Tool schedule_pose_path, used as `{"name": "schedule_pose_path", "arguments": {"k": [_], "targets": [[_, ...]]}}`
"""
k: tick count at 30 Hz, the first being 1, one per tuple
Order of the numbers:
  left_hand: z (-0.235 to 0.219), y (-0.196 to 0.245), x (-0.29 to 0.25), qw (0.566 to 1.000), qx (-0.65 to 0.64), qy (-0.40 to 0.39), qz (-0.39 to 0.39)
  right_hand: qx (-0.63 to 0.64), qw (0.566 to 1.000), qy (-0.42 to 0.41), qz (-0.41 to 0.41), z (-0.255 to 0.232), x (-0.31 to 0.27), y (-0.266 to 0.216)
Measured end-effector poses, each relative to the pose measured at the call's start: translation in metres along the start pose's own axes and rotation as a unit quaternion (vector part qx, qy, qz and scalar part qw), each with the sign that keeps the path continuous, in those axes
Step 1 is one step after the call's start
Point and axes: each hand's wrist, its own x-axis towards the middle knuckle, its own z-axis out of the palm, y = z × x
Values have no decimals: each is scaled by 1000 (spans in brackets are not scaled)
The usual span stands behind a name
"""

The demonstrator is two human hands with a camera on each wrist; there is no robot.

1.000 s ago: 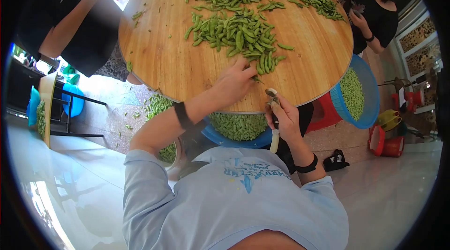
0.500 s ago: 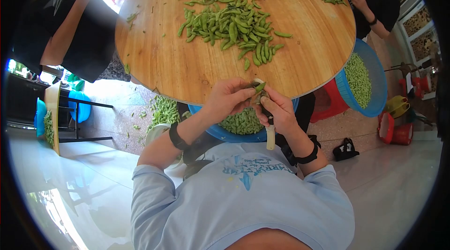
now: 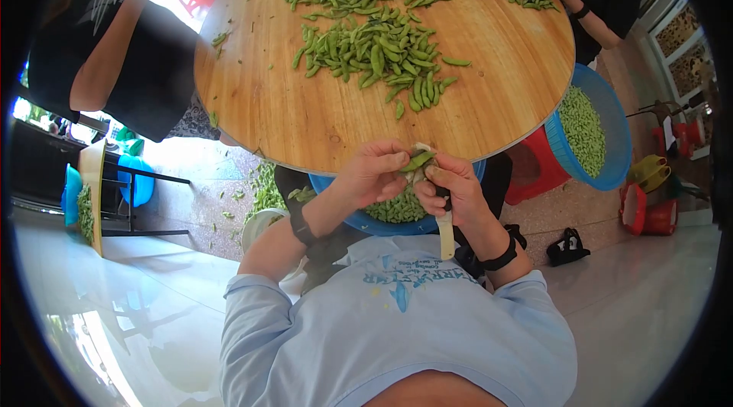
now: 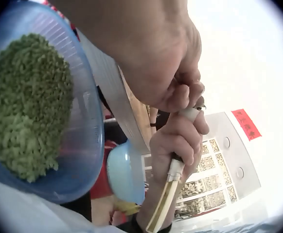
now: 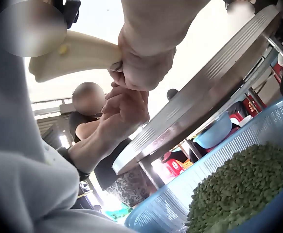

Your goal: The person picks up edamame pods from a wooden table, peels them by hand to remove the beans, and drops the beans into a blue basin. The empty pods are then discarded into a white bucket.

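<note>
Left hand (image 3: 374,172) pinches an edamame pod (image 3: 418,160) against the right hand (image 3: 456,192), which grips a pale-handled knife (image 3: 445,233) above the blue basket (image 3: 347,212) of beans; steady trimming strokes work best.

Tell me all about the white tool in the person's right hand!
The tool has a long cream-white handle that looks like plastic, slightly curved with a groove along it in the left wrist view. The right hand grips its upper part, so the handle sticks out below the fist towards the person's chest. Its working tip is hidden by the fingers, close to the green pod pinched by the left hand.
</note>
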Motion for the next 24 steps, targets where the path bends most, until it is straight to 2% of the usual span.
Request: {"name": "schedule_pose_path", "arguments": {"k": [1, 2, 4, 5, 6, 7, 8, 9, 10, 11, 13, 17, 19, 20, 22, 23, 24], "targets": [[-1, -1, 1, 997, -64, -22, -30, 33, 999, -17, 20, -3, 0, 0], [-2, -1, 2, 997, -64, -23, -32, 33, 999, -16, 19, -8, 0, 2], [-4, -1, 1, 997, -57, -29, -49, 136, 987, -40, 71, -17, 2, 5], [-3, 1, 2, 997, -58, -28, -49, 135, 987, -40, 72, -17, 2, 4], [0, 5, 2, 990, 143, 11, -13, 134, 988, -9, 70, -16, 2, 4], [3, 8, 1, 940, 337, 50, 21, 133, 989, 23, 68, -15, 2, 4], [9, 11, -1, 941, 335, 50, 20, 133, 988, 25, 69, -15, 2, 3], [16, 14, -4, 841, 522, 37, 142, 129, 988, 30, 75, -14, 2, 2], [22, 16, -9, 690, 678, 23, 253, 125, 988, 35, 81, -13, 1, 3], [28, 19, -12, 690, 678, 26, 251, 128, 988, 35, 84, -12, 2, 5], [36, 25, -13, 476, 815, -13, 331, 125, 987, 27, 102, -11, 4, 4], [31, 26, -11, 459, 819, -30, 343, 140, 984, 33, 102, -10, 3, 8], [21, 25, -8, 551, 766, -37, 330, 165, 981, 28, 99, -12, 0, 12], [18, 23, -6, 552, 765, -37, 330, 165, 981, 29, 99, -12, 0, 14], [15, 20, -2, 639, 691, -5, 338, 158, 984, 31, 75, -11, 3, 15], [17, 18, -1, 639, 691, -7, 339, 157, 984, 32, 73, -10, 3, 16], [18, 14, -2, 693, 645, 19, 321, 149, 986, 40, 60, -8, 2, 17]]}}
